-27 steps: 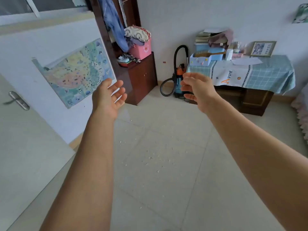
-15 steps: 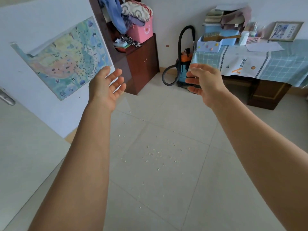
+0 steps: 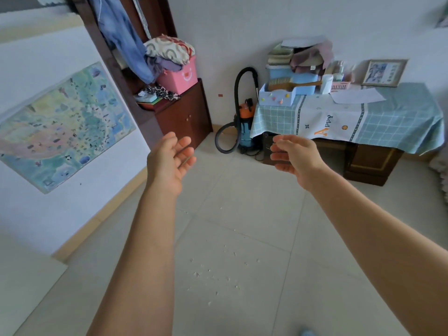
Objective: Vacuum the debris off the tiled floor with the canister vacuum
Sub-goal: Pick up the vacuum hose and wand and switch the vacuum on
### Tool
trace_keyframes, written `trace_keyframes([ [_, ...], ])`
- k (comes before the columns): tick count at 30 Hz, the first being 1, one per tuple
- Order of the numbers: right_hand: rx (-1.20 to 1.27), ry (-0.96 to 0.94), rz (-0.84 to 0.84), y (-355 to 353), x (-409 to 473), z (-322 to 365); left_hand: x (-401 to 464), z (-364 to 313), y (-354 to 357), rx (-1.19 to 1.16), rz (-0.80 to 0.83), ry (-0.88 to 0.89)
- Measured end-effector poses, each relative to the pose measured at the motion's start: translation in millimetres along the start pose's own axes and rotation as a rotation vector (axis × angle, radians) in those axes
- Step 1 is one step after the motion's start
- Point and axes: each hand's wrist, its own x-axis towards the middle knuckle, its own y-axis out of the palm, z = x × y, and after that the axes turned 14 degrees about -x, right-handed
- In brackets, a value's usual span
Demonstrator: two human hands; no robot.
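Reaching toward the canister vacuum (image 3: 246,127), left hand (image 3: 169,161) and right hand (image 3: 294,158) fingers relaxed, empty.

The vacuum (image 3: 245,128) stands upright on the floor (image 3: 244,200) at the far wall, tucked against the left end of the cloth-covered table (image 3: 400,112). Its canister is blue below with an orange top. A black hose (image 3: 238,93) arches up above the canister and loops down in a ring to the vacuum's left, resting on the floor. The debris (image 3: 213,275), small pale flecks, lies scattered on one beige tile well apart from the vacuum, nearer the camera.
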Motion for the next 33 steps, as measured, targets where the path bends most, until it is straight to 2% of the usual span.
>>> trace_keyframes([
  [5,-0.045,-0.022,0.008,-54.4,80.0,22.1,44.0,38.6,79.2,-0.041,-0.006,-0.022],
  [10,-0.06,-0.056,0.055,-67.3,151.3,35.0,82.4,72.6,116.4,-0.067,-0.059,-0.048],
  [18,-0.093,-0.107,0.114,-47.4,264.9,39.4,177.4,102.3,153.3,-0.033,-0.108,-0.02],
  [25,-0.105,-0.05,0.19,-2.4,393.0,59.6,303.5,113.3,195.6,-0.076,-0.154,-0.02],
  [33,-0.119,-0.037,0.17,29.1,521.9,95.3,419.8,110.6,232.5,-0.046,-0.212,-0.001],
])
